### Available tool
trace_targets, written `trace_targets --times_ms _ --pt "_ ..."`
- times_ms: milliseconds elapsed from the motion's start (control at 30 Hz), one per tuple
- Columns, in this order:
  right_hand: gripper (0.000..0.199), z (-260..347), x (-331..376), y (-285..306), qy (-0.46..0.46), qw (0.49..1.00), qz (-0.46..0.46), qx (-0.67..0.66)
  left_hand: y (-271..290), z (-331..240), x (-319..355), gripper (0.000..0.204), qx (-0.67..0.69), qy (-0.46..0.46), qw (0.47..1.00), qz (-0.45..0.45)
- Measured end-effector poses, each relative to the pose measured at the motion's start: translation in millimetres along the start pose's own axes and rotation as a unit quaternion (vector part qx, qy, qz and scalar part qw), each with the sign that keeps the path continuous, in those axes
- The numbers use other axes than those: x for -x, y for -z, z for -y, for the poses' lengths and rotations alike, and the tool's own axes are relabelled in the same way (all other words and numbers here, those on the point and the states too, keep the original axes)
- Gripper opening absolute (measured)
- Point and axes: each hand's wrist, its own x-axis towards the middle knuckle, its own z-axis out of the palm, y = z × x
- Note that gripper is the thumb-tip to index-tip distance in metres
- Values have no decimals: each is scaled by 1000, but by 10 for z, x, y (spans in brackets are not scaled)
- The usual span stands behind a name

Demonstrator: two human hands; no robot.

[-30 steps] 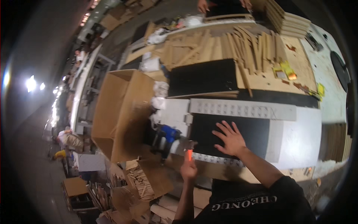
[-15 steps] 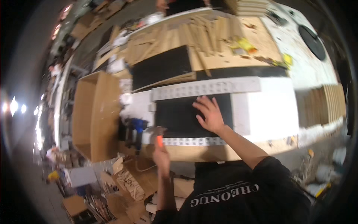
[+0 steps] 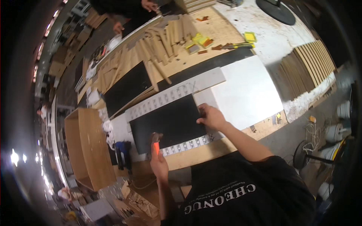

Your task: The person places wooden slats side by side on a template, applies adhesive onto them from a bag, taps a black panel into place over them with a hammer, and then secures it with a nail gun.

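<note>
My left hand is closed round the orange handle of a hammer, its metal head over the near left part of a black board. The board lies flat between two white strips with dark marks, the far strip and the near strip. At the board's right end is my right hand, fingers curled and thumb at its edge; the fingertips are partly hidden. A blue and black nail gun rests left of the board.
An open cardboard box stands at the left. Wooden sticks are heaped at the back beside another black board. Stacked slats sit at the right. Across the table, a co-worker's hand shows. A white sheet covers the right side.
The view has turned, so the table appears tilted. My right hand has gone from lying spread on the board to its right edge, fingers now curled. The hammer stays in my left hand.
</note>
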Motion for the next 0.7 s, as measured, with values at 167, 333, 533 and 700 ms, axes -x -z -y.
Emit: trace_targets --times_ms 167,333,533,700 --pt "51 -7 16 2 -6 1000 6 -15 -203 -37 -3 43 -10 -128 991 -44" --pt "50 -12 38 -1 -14 1000 -9 -18 -381 -196 -273 43 -42 -82 995 32" --pt "49 -103 11 -69 60 997 -52 -5 -645 -807 -739 39 -136 -122 973 144" --pt "63 -503 -83 -308 42 999 -21 13 -1271 -1887 -877 35 -171 -261 917 248"
